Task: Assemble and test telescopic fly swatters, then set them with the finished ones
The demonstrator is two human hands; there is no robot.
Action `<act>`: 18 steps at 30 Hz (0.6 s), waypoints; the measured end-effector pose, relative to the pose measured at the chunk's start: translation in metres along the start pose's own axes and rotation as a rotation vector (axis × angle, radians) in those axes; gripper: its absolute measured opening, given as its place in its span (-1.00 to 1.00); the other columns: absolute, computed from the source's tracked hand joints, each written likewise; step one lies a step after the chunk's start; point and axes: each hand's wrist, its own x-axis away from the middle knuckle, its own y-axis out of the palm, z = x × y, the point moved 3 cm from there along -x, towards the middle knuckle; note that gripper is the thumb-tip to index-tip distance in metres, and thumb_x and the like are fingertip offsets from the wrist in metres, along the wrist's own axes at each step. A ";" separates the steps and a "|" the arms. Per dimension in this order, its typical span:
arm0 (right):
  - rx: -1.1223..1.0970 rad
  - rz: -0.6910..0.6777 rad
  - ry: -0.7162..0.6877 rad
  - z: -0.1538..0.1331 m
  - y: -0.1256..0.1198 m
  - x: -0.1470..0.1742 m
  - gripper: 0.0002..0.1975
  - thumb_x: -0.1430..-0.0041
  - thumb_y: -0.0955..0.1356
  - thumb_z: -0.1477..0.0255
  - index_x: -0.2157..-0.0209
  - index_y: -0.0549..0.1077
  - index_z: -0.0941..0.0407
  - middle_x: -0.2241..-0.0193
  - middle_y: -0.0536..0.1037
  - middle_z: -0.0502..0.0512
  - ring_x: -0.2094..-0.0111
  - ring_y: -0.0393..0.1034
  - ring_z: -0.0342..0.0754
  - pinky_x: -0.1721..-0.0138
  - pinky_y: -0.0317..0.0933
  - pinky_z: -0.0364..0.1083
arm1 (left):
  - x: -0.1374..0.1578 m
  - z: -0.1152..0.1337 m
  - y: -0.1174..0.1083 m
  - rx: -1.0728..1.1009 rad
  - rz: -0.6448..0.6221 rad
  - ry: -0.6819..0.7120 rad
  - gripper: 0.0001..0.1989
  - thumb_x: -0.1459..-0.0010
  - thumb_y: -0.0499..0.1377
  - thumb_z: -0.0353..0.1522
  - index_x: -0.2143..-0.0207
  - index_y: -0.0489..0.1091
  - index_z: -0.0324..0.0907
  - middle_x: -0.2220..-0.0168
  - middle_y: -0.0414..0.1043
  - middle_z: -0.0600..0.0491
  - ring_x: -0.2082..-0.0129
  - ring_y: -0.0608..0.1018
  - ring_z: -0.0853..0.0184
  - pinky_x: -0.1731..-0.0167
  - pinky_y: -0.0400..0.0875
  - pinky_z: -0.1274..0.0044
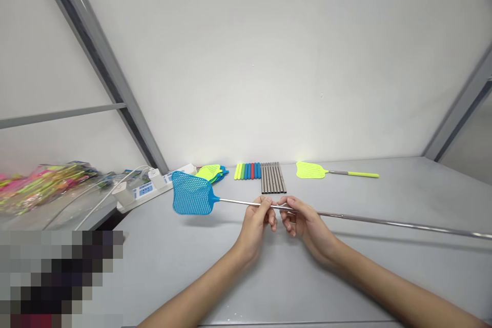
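Note:
A fly swatter with a blue mesh head (193, 193) is held level above the grey table, its telescopic metal rod (365, 219) drawn out past the right edge of the view. My left hand (258, 220) pinches the rod nearer the blue head. Close beside it, my right hand (302, 215) has thumb and fingers around the same rod. Behind my hands lies a row of metal tubes (273, 178), with coloured handle grips (247, 171) in yellow, green, blue and red to their left. The rod's far end is out of view.
A yellow fly swatter (311, 170) lies at the back right. Loose yellow and blue swatter heads (209, 172) lie back left, by a power strip (146, 189) with plugs and white cables. Bagged colourful items (49, 184) sit on a left-hand surface. A white wall (269, 61) stands behind.

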 end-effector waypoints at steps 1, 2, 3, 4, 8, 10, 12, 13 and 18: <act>0.025 -0.011 -0.008 0.000 0.000 0.000 -0.75 -0.09 0.19 0.27 0.35 0.38 0.12 0.58 0.28 -0.03 0.59 0.15 -0.21 0.61 -0.02 -0.21 | 0.000 0.001 0.001 -0.016 -0.025 -0.001 -0.76 -0.08 0.04 -0.26 0.55 0.22 -0.21 0.73 0.14 0.22 0.69 0.26 0.52 0.58 0.15 0.64; 0.051 -0.022 -0.014 0.000 -0.001 -0.001 -0.74 -0.10 0.18 0.26 0.39 0.38 0.12 0.59 0.30 -0.03 0.60 0.16 -0.20 0.61 -0.02 -0.20 | 0.000 0.003 0.002 -0.033 -0.048 -0.003 -0.75 -0.08 0.04 -0.26 0.58 0.18 -0.21 0.74 0.14 0.23 0.69 0.26 0.52 0.58 0.15 0.64; 0.078 -0.035 -0.019 0.001 -0.001 -0.002 -0.72 -0.11 0.17 0.26 0.42 0.38 0.13 0.59 0.32 -0.02 0.60 0.17 -0.20 0.61 -0.02 -0.20 | 0.000 0.004 0.002 -0.051 -0.072 -0.007 -0.73 -0.07 0.05 -0.27 0.61 0.16 -0.20 0.74 0.14 0.23 0.69 0.26 0.52 0.58 0.15 0.65; 0.106 -0.050 -0.023 0.001 -0.001 -0.002 -0.70 -0.11 0.17 0.26 0.47 0.38 0.15 0.60 0.35 0.00 0.59 0.18 -0.19 0.61 -0.02 -0.20 | -0.001 0.004 0.002 -0.068 -0.098 -0.013 -0.73 -0.06 0.06 -0.28 0.62 0.14 -0.20 0.75 0.14 0.23 0.70 0.27 0.52 0.58 0.15 0.64; 0.207 -0.127 -0.027 0.003 0.002 -0.003 -0.60 -0.13 0.15 0.27 0.59 0.40 0.21 0.62 0.44 0.11 0.61 0.19 -0.17 0.61 -0.05 -0.18 | -0.001 0.003 0.007 -0.133 -0.227 -0.035 -0.71 -0.06 0.03 -0.28 0.67 0.14 -0.19 0.78 0.14 0.21 0.69 0.33 0.44 0.56 0.21 0.59; 0.230 -0.157 -0.025 0.004 0.003 -0.002 -0.55 -0.14 0.12 0.27 0.64 0.38 0.22 0.65 0.45 0.12 0.64 0.19 -0.17 0.60 -0.04 -0.17 | 0.000 0.003 0.009 -0.170 -0.288 -0.045 -0.67 -0.09 -0.03 -0.28 0.68 0.19 -0.20 0.78 0.18 0.17 0.67 0.36 0.40 0.53 0.23 0.57; 0.239 -0.178 -0.020 0.005 0.003 -0.001 -0.51 -0.15 0.10 0.27 0.71 0.34 0.20 0.70 0.43 0.10 0.66 0.19 -0.18 0.58 -0.01 -0.17 | 0.003 0.005 0.010 -0.211 -0.354 -0.070 -0.59 -0.13 -0.08 -0.28 0.71 0.25 -0.23 0.78 0.23 0.11 0.67 0.36 0.41 0.49 0.24 0.56; 0.241 -0.191 -0.011 0.005 0.003 0.000 -0.49 -0.15 0.10 0.26 0.75 0.32 0.20 0.72 0.43 0.10 0.67 0.19 -0.19 0.58 0.00 -0.17 | 0.004 0.006 0.011 -0.231 -0.388 -0.090 -0.55 -0.14 -0.11 -0.27 0.72 0.27 -0.24 0.77 0.25 0.09 0.69 0.34 0.42 0.48 0.24 0.55; 0.246 -0.298 0.108 0.012 0.000 0.001 -0.38 -0.14 0.06 0.18 0.82 0.30 0.21 0.82 0.37 0.09 0.80 0.17 -0.20 0.70 -0.06 -0.19 | 0.011 0.005 0.008 -0.279 -0.599 -0.304 -0.37 -0.16 -0.27 -0.16 0.64 0.40 -0.32 0.73 0.36 -0.03 0.74 0.37 0.37 0.50 0.28 0.48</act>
